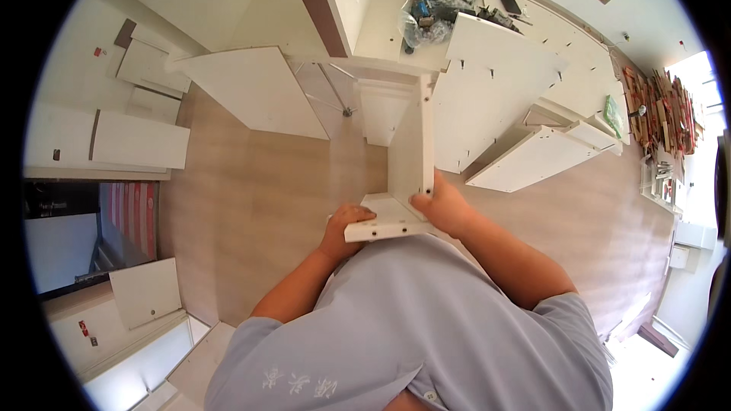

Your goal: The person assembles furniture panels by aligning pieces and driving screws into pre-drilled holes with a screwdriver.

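Head view looks straight down over a grey shirt [426, 320] onto a wood-look floor [259, 205] strewn with white furniture parts. The only containers are clear plastic bags [434, 7] lying on a white board well beyond the upright panel [411, 144], toward the top of the picture; they hold small dark and blue fittings, too small to tell apart.

The upright panel is a narrow white board standing on edge, with small drilled holes along its edge. At its near end it meets a short white crosspiece [384, 224] at a right angle, and the crosspiece's front edge shows two small dark holes.

Left of the upright panel, the left hand [344, 230] is curled around the left end of the crosspiece, fingers lying on its top face and gripping it. Right of the upright panel, the right hand [444, 205] presses against the panel's base where the two boards join, fingers closed against the joint. The joined piece sits between both hands, just in front of the person's chest.

Further right of the upright panel, a large drilled white panel [495, 84] and a long white board [533, 156] lie flat on the floor.
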`<state>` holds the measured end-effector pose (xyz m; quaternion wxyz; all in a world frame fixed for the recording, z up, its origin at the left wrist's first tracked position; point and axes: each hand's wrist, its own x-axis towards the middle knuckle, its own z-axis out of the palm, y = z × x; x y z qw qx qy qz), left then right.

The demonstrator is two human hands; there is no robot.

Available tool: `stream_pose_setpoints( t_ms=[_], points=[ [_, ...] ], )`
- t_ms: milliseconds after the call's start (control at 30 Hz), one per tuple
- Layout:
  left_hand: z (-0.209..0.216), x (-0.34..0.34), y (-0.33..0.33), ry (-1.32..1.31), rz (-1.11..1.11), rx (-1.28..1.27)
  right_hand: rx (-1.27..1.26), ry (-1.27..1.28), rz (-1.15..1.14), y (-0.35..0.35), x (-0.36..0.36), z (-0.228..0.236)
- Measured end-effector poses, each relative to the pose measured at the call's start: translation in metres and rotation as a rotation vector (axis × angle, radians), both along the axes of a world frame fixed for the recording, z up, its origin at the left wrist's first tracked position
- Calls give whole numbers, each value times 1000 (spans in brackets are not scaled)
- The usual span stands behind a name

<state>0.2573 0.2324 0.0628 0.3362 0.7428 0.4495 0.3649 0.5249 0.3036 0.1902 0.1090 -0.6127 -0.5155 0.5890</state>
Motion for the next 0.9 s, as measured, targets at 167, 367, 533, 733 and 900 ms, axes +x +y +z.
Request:
stream_pose_setpoints(
  t_ms=[167,367,533,733,900],
  points=[
    [24,-35,-5,232,-331,-213,160,-43,257,-21,-7,-16],
    [78,-88,31,574,-30,-27,115,-37,527,16,-29,-10],
    [160,-71,91,644,162,292,-9,-29,720,64,-52,21],
    [136,-51,133,893,-95,210,213,-114,856,105,-44,7],
    [153,-57,112,913,-129,76,442,-281,330,42,-25,14]
  ],
)
